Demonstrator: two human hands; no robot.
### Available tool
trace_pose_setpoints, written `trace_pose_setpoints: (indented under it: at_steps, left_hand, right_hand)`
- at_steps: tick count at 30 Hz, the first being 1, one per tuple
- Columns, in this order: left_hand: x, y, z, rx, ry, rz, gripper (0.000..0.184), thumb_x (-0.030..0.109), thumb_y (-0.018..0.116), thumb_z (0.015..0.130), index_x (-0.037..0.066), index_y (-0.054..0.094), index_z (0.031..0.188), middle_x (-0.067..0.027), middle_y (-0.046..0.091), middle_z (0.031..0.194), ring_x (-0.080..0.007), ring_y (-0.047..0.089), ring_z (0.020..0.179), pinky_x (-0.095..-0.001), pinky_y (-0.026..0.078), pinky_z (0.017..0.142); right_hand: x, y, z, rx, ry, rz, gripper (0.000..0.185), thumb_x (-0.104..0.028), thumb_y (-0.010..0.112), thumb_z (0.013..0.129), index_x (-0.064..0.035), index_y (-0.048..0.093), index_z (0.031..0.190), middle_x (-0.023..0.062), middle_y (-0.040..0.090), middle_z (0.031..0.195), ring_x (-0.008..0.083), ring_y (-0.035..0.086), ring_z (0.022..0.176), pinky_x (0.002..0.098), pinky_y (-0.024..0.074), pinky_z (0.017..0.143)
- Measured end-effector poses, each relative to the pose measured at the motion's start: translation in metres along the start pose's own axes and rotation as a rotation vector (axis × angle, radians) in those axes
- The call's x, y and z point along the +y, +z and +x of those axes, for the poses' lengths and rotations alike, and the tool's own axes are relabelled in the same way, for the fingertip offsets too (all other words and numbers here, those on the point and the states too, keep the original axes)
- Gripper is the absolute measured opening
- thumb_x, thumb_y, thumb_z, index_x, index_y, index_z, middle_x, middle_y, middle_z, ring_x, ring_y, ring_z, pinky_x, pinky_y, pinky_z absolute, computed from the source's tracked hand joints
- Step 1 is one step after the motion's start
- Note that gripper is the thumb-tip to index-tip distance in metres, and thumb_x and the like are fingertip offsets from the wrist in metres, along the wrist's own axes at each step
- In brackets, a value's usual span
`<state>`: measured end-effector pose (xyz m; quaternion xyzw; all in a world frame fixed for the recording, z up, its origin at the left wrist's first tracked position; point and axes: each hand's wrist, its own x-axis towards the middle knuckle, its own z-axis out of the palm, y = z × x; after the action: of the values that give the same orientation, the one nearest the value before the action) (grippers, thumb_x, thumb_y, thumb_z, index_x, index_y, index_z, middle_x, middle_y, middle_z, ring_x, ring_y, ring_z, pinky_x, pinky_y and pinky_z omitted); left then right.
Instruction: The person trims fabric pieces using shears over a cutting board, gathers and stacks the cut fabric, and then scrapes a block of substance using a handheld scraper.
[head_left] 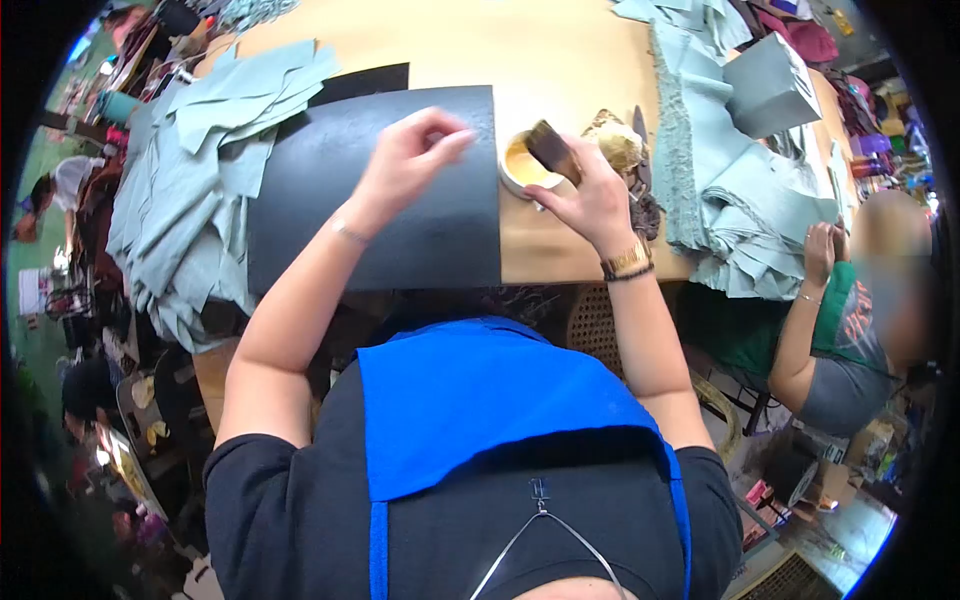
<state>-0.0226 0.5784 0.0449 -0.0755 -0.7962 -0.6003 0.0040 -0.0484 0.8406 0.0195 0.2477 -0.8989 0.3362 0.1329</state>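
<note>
My left hand [418,150] is raised over the dark mat [370,230], its fingers curled and the thumb near the fingertips. Whether something small is between them is too blurred to tell. My right hand [595,195] grips a dark, flat-ended brush-like tool [552,150], tilted over a round white tub [517,178] with yellowish contents. Part of the tub is hidden behind the tool and hand. Beside the right hand, a crumpled yellowish-brown lump [617,145] lies on the tan table [530,250].
Grey-green cut pieces [190,200] are heaped left of the mat. More grey-green material [745,210] lies at the right, with a grey block [770,88] on it. At the right edge a co-worker [860,340] has both hands near that material.
</note>
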Motion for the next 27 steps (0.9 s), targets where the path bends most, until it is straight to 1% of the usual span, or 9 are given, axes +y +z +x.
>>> trace_pose_setpoints:
  at_steps: [4, 7, 10, 11, 15, 16, 19, 23, 27]
  left_hand:
    - [-0.035, -0.072, -0.103, 0.232, -0.304, 0.199, 0.016, 0.016, 0.066, 0.089, 0.002, 0.066, 0.097, -0.0004, 0.063, 0.076, -0.0066, 0.058, 0.07, -0.0224, 0.049, 0.065]
    - [-0.06, -0.104, -0.168, 0.417, -0.284, 0.325, 0.021, 0.018, 0.067, 0.088, 0.001, 0.066, 0.1, -0.0063, 0.065, 0.09, -0.0141, 0.061, 0.084, -0.0286, 0.05, 0.077]
    - [-0.074, -0.123, -0.209, 0.5, -0.154, 0.749, 0.031, 0.024, 0.069, 0.086, 0.001, 0.066, 0.106, -0.015, 0.06, 0.113, -0.0259, 0.056, 0.106, -0.0366, 0.044, 0.092]
    - [-0.072, -0.127, -0.218, 0.493, -0.273, 0.739, 0.043, 0.031, 0.071, 0.082, 0.003, 0.062, 0.114, -0.0199, 0.05, 0.13, -0.0346, 0.046, 0.122, -0.0415, 0.037, 0.102]
    - [-0.083, -0.154, -0.24, 0.47, -0.218, 0.963, 0.078, 0.044, 0.079, 0.07, 0.004, 0.05, 0.131, -0.0203, 0.049, 0.133, -0.0363, 0.044, 0.125, -0.0433, 0.036, 0.104]
    - [-0.083, -0.162, -0.242, 0.461, -0.211, 0.962, 0.085, 0.045, 0.081, 0.067, 0.004, 0.047, 0.133, -0.0203, 0.049, 0.134, -0.0363, 0.044, 0.125, -0.0435, 0.036, 0.105]
    - [-0.085, -0.186, -0.245, 0.329, -0.197, 0.799, 0.096, 0.046, 0.086, 0.059, 0.001, 0.045, 0.134, -0.0196, 0.05, 0.134, -0.0349, 0.047, 0.124, -0.0434, 0.036, 0.105]
    - [-0.097, -0.207, -0.251, 0.217, -0.057, 0.711, 0.101, 0.048, 0.087, 0.055, 0.002, 0.045, 0.134, -0.0188, 0.052, 0.133, -0.034, 0.047, 0.124, -0.0422, 0.037, 0.105]
    - [-0.102, -0.218, -0.254, 0.159, -0.027, 0.693, 0.094, 0.038, 0.087, 0.058, 0.003, 0.045, 0.135, -0.0201, 0.052, 0.132, -0.0349, 0.048, 0.123, -0.0419, 0.038, 0.105]
  right_hand:
    - [-0.004, 0.013, 0.029, -0.24, 0.061, -0.146, 0.088, -0.058, 0.078, 0.062, -0.0086, 0.052, 0.13, 0.016, 0.067, 0.105, 0.0301, 0.066, 0.094, 0.0392, 0.0535, 0.079]
    - [-0.021, -0.006, 0.033, -0.393, 0.242, -0.125, 0.068, -0.05, 0.077, 0.064, -0.0075, 0.056, 0.112, 0.0126, 0.069, 0.086, 0.0272, 0.068, 0.081, 0.0386, 0.053, 0.074]
    - [-0.016, -0.019, 0.018, -0.352, 0.223, -0.218, 0.061, -0.047, 0.078, 0.063, -0.0085, 0.056, 0.105, 0.0121, 0.068, 0.081, 0.0283, 0.068, 0.079, 0.0389, 0.0525, 0.072]
    - [-0.017, -0.023, 0.013, -0.338, 0.233, -0.236, 0.062, -0.046, 0.079, 0.062, -0.0085, 0.057, 0.106, 0.0131, 0.068, 0.084, 0.0294, 0.068, 0.081, 0.0389, 0.0526, 0.073]
    - [-0.026, -0.032, 0.01, -0.212, 0.107, -0.34, 0.074, -0.051, 0.08, 0.062, -0.0105, 0.056, 0.119, 0.0163, 0.067, 0.099, 0.0333, 0.065, 0.09, 0.0406, 0.0525, 0.076]
    - [-0.037, -0.028, 0.02, -0.141, 0.039, -0.269, 0.068, -0.051, 0.074, 0.071, -0.0099, 0.055, 0.122, 0.0175, 0.067, 0.1, 0.0338, 0.066, 0.09, 0.0421, 0.0523, 0.076]
    - [-0.057, 0.019, 0.063, -0.34, 0.26, -0.346, 0.052, -0.044, 0.064, 0.083, -0.0085, 0.057, 0.12, 0.019, 0.066, 0.1, 0.0334, 0.065, 0.091, 0.043, 0.0519, 0.076]
    - [-0.066, 0.117, 0.113, -0.345, 0.217, -0.379, 0.037, -0.038, 0.056, 0.091, -0.011, 0.061, 0.115, 0.021, 0.065, 0.1, 0.0362, 0.063, 0.098, 0.0462, 0.0488, 0.083]
    - [-0.056, 0.148, 0.126, -0.357, 0.244, -0.303, 0.038, -0.04, 0.057, 0.091, -0.0099, 0.059, 0.114, 0.0176, 0.063, 0.112, 0.035, 0.06, 0.105, 0.045, 0.0465, 0.089]
